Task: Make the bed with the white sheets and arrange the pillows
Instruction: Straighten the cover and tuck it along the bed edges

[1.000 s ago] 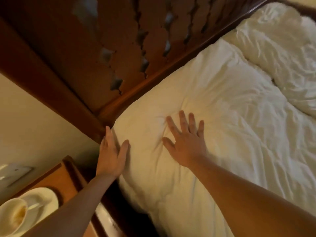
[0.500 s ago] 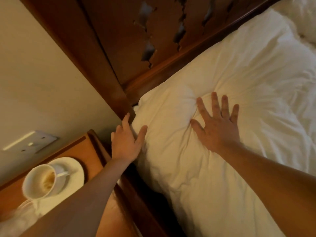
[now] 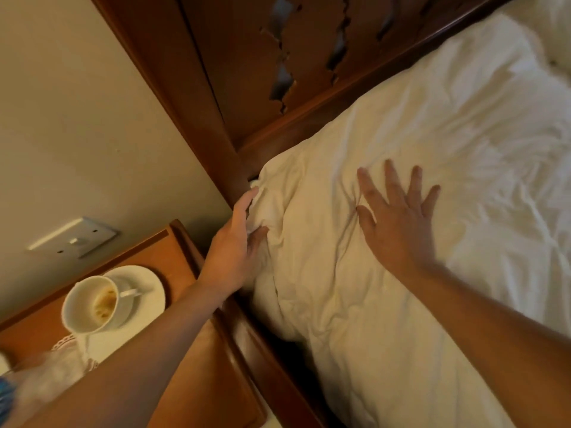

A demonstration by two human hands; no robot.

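Head view: left of your fingers, a cup (image 3: 89,305) sits on the nightstand (image 3: 173,251), so there's little elbow room. Your left hand (image 3: 234,251) pinches the pillow (image 3: 324,273) corner between thumb and fingers, likely to square it against the headboard (image 3: 309,118) just beyond the fingertips. Your right hand (image 3: 398,223) lies flat with fingers spread, pinning the pillow's middle. Open bedding lies to its right.

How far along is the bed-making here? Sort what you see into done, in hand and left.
Done: the white pillow lies by the headboard. In hand: the left hand pinches its corner while the right hand presses flat on top. Left: the bedding beside it is rumpled and needs smoothing.
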